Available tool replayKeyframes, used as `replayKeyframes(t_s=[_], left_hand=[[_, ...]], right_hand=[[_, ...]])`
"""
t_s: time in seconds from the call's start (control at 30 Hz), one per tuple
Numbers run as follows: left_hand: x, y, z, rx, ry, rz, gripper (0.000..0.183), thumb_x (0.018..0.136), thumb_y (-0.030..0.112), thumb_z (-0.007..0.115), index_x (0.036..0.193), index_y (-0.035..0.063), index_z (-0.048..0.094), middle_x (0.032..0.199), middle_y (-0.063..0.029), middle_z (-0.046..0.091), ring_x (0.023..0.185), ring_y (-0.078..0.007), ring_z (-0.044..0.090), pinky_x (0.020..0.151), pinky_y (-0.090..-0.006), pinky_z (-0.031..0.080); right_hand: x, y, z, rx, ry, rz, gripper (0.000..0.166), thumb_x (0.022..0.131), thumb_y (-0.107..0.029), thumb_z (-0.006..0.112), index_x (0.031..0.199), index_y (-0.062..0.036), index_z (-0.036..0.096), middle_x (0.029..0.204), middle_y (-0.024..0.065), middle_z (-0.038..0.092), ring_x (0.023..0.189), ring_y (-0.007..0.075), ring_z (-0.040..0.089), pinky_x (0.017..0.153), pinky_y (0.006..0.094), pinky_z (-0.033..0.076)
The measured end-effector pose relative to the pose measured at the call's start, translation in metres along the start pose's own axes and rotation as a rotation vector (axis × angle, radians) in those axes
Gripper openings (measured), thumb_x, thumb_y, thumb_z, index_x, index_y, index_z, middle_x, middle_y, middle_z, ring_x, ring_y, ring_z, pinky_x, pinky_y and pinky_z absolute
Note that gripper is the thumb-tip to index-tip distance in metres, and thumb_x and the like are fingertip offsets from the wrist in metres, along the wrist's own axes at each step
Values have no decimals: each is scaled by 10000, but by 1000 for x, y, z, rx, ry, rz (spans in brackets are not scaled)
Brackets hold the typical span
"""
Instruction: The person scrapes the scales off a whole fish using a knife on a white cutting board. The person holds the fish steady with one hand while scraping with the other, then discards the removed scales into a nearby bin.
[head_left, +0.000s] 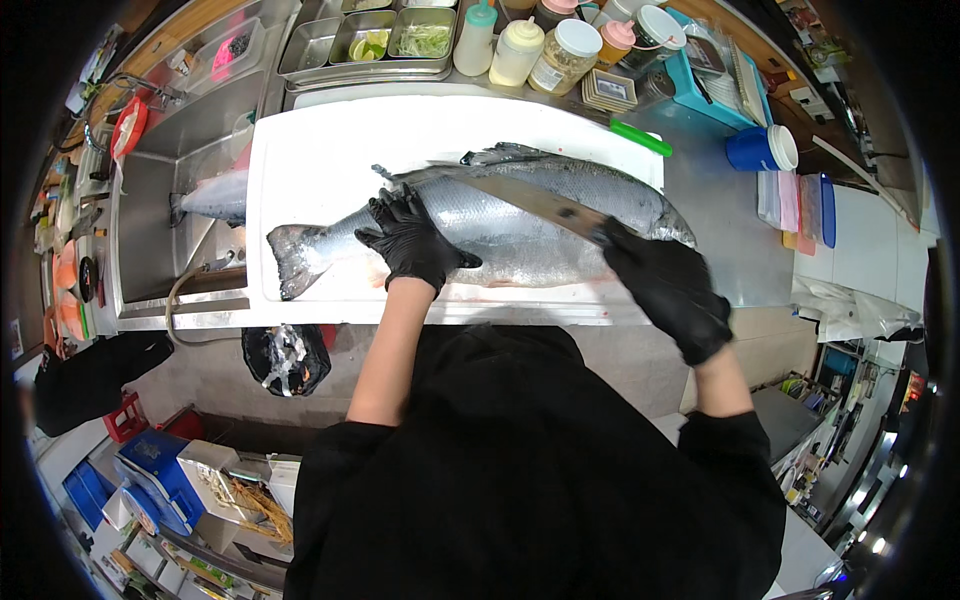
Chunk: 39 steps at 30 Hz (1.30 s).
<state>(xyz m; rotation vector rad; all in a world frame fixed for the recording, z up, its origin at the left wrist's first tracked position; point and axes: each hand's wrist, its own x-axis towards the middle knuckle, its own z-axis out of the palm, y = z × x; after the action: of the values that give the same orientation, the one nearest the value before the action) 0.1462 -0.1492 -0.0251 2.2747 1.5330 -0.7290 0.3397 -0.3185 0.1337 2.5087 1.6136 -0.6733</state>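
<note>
A large whole salmon (517, 236) lies on its side on a white cutting board (337, 135), tail (295, 259) to the left and head end to the right. My left hand (409, 236), in a black glove, rests on the fish just ahead of the tail, its fingers apart. My right hand (667, 281), also gloved in black, grips a long-bladed knife (525, 196) by the handle. The blade slants up and left across the silvery flank, its tip near the back edge above my left hand. The handle is mostly hidden in my fist.
Left of the board, another fish (217, 196) lies partly in a steel sink (154, 225). Behind stand metal trays (367, 37), squeeze bottles (517, 51) and a jar (566, 56). A green-handled tool (641, 138) lies at the board's corner. Another person (90, 375) is at far left.
</note>
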Motion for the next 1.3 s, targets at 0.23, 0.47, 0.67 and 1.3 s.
replayKeyframes(t_s=[0.23, 0.47, 0.67, 1.3], left_hand=[[0, 6, 1, 0, 44, -13, 1520, 432, 788, 765, 1529, 40, 23, 1590, -215, 41, 1461, -427, -14, 1061, -728, 92], [-5, 7, -3, -11, 40, -23, 1523, 426, 773, 779, 1525, 24, 36, 1590, -213, 54, 1466, -412, 17, 1078, -705, 71], [9, 16, 2, -30, 127, 179, 1519, 447, 816, 734, 1509, -21, 42, 1560, -279, 88, 1449, -437, 82, 1091, -685, 57], [-3, 64, -20, 30, 36, 186, 1482, 457, 807, 739, 1525, 23, 75, 1573, -252, 99, 1458, -432, 69, 1060, -707, 178]], right_hand=[[6, 18, -2, -9, 20, -5, 362, 958, -397, 491, 1163, -152, 660, 770, 188, 670, 706, 353, 666, 642, 436, 519], [-30, 35, -31, -58, -38, 162, 413, 954, -457, 466, 1222, -197, 643, 797, 173, 676, 739, 328, 671, 689, 445, 510], [-18, 50, -9, -94, 38, 49, 407, 948, -441, 489, 1235, -191, 635, 781, 185, 666, 741, 349, 658, 679, 458, 500], [-36, 41, -1, -5, 76, 178, 398, 952, -404, 510, 1251, -161, 613, 792, 205, 667, 771, 345, 668, 674, 435, 516]])
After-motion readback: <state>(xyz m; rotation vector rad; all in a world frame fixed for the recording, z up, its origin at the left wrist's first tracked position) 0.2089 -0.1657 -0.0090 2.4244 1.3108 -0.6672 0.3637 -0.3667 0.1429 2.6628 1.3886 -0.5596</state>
